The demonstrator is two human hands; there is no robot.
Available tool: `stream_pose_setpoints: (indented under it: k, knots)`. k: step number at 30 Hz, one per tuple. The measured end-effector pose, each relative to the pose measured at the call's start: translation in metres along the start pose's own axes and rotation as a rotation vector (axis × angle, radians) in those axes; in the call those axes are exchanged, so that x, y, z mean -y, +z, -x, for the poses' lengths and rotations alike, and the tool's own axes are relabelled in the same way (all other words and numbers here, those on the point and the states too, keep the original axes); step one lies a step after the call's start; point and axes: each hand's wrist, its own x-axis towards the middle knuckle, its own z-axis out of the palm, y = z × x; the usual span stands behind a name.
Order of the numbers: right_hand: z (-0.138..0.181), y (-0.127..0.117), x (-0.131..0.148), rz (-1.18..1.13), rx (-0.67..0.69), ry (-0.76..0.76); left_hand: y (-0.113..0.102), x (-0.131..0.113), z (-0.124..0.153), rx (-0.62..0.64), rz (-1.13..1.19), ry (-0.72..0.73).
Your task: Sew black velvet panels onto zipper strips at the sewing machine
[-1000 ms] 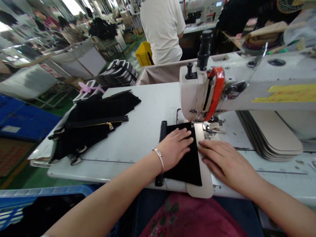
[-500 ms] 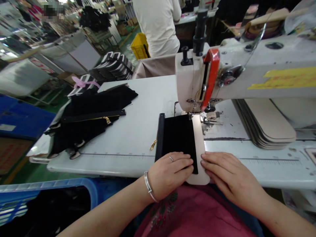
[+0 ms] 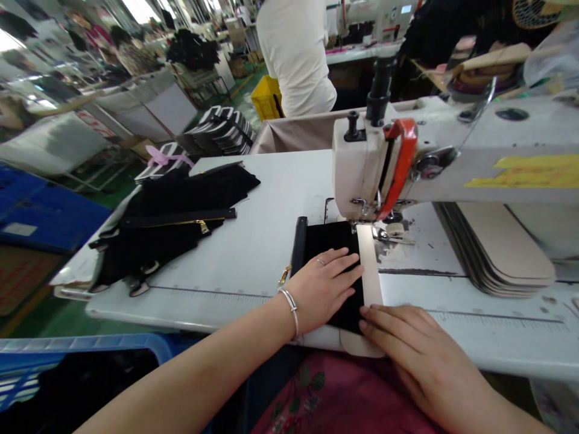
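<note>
A black fabric piece [image 3: 329, 236] lies over a pale beige panel [image 3: 370, 259] with rounded corners, its far end under the needle area of the sewing machine [image 3: 362, 181]. Along the fabric's left side runs a dark zipper strip with a gold zipper pull [image 3: 284, 275]. My left hand [image 3: 323, 289], with a ring and a silver bangle, rests flat on the fabric, fingers stretched toward its right edge. Nearer me, my right hand [image 3: 416, 343] lies with extended fingers on the beige panel's right edge, fingertips touching the black fabric's border.
Black zippered pieces [image 3: 181, 205] are heaped on the table's left. Several beige panels [image 3: 506, 247] are stacked under the machine arm at right. A blue basket [image 3: 165, 349] holding black material is at lower left. A person in a white shirt [image 3: 294, 57] stands beyond the table.
My left hand has slid forward over the fabric, away from me. My right hand has shifted back toward the panel's near end. The camera view has tilted slightly upward.
</note>
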Motion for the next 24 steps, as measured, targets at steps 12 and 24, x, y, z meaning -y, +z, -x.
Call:
stream_pose_setpoints:
  k: [12, 24]
  knots:
    - [-0.018, -0.003, -0.015, 0.007, 0.067, 0.058, 0.001, 0.007, -0.006, -0.067, -0.059, 0.069]
    - [-0.039, -0.004, -0.037, 0.089, 0.040, 0.037, 0.009, 0.025, -0.020, -0.063, -0.121, 0.049]
